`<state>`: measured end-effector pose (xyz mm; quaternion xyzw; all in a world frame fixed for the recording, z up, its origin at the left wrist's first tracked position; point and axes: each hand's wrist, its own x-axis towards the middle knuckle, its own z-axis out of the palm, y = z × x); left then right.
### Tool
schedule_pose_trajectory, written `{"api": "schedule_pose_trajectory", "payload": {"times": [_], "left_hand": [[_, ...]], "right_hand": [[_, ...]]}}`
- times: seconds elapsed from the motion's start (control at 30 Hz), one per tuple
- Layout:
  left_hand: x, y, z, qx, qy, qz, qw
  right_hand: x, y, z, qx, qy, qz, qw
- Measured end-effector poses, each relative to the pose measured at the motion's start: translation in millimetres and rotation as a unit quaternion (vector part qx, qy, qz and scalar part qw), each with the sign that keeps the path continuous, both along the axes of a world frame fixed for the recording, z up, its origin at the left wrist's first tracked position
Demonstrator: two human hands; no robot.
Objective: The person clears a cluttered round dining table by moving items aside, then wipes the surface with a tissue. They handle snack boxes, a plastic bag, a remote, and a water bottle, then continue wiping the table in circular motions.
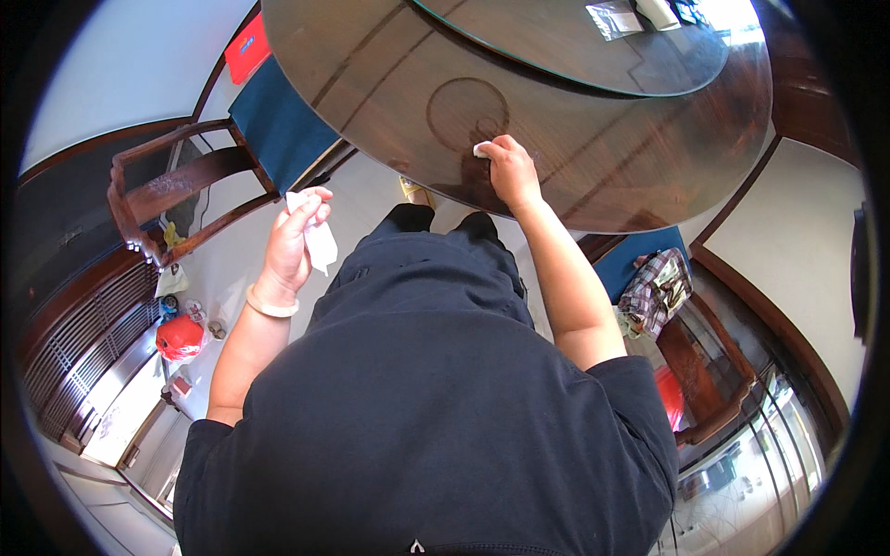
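Observation:
My right hand (513, 169) rests at the near part of a round dining table (598, 181) with a glassy top. Its fingers pinch a small wad of white tissue (481, 149) against the surface. Just beyond the wad, a large ring mark (467, 111) and a smaller smudged ring show on the tabletop. My left hand (295, 229), with a pale bangle (271, 304) at the wrist, is raised to the left of my lap, off the table. A white tissue (321, 244) hangs from its fingers.
A glass turntable (556, 48) sits on the table, bearing a clear plastic bag (615, 19) and a white roll (658, 12). Wooden armchairs with blue seats stand at left (278, 118) and right. Plaid cloth (653, 292) lies on the right seat. A red bag (181, 338) is on the floor.

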<state>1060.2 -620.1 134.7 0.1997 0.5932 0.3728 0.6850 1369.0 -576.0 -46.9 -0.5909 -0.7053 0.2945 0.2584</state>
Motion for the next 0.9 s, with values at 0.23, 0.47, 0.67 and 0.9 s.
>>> {"api": "schedule_pose_trajectory", "payload": {"times": [0.23, 0.47, 0.67, 0.9], "left_hand": [[-5.1, -10.4, -5.5, -0.003, 0.003, 0.027, 1.000], [-3.8, -13.2, -7.0, -0.012, -0.020, 0.019, 1.000], [3.7, -8.2, -2.4, -0.001, -0.022, 0.022, 1.000], [2.4, -16.3, -8.4, 0.000, -0.011, 0.029, 1.000]], "right_hand": [[11.3, -35.4, 6.0, 0.010, -0.098, 0.136, 0.986], [-1.4, -23.6, 18.6, -0.092, -0.269, 0.238, 0.929], [1.0, -6.0, 29.8, -0.025, -0.297, 0.291, 0.909], [-2.2, -30.9, 17.5, -0.058, -0.208, 0.202, 0.955]]}}
